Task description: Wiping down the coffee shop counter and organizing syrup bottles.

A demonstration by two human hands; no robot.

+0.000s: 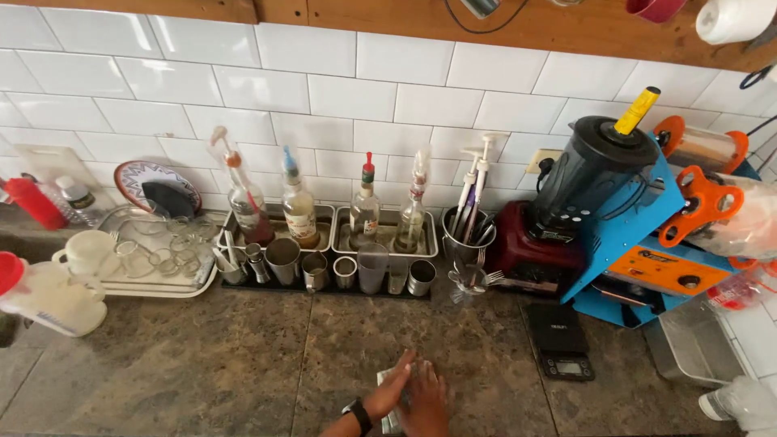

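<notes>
Where 2 hands overlap, left hand [388, 392], right hand [422, 402], cloth [387, 380] beneath

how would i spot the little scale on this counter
Start at the dark blender on its red base by the white tiled wall, then drop straight down the brown stone counter. The small flat black digital scale lies there alone. Unlike the steel cups to its left, it is low, rectangular and has a small display.

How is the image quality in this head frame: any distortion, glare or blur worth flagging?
Head view: wide-angle distortion bows the tile lines and the wooden shelf; lighting even and soft, no harsh shadows; mild sheen on the stone counter; the hands at the bottom edge look slightly smeared, and the glasses on the tray read hazy.
</notes>
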